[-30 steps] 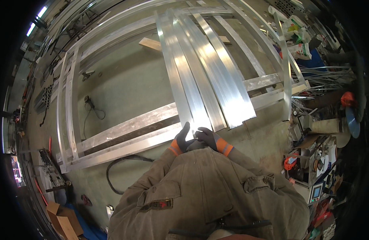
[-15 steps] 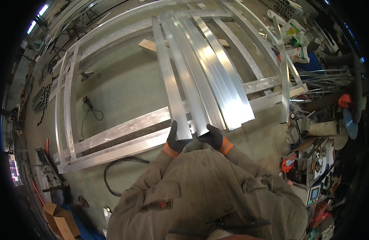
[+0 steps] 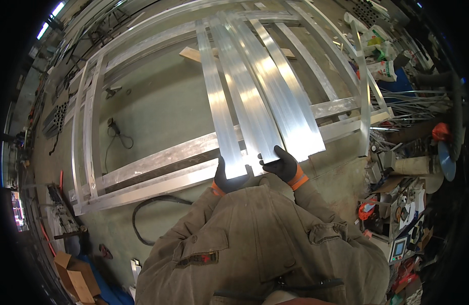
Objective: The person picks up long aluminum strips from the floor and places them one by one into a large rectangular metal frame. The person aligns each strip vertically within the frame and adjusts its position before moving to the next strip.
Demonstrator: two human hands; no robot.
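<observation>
Long shiny aluminium profiles lie lengthwise over a large metal frame (image 3: 158, 166), their near ends pointing at me. My left hand (image 3: 225, 178), in a dark glove with an orange cuff, grips the near end of the leftmost profile (image 3: 222, 117); its thumb is up along the left edge. My right hand (image 3: 284, 166), gloved alike, is closed round the near end of the neighbouring profile (image 3: 249, 101), its fingertips curled beneath. Right of that lie the wide profiles (image 3: 290, 114), side by side, untouched by either hand.
A wooden board (image 3: 192, 54) sits under the profiles toward the far side. On the floor inside the frame is a corded tool (image 3: 112, 127). A black hose (image 3: 138, 216) curls at near left, by a cardboard box (image 3: 74, 279). A cluttered bench (image 3: 402, 203) stands at right.
My right hand has shifted right and slightly up, along with its profile, which now lies flatter against the wide ones. The left profile has turned its broad face more upward in my left hand.
</observation>
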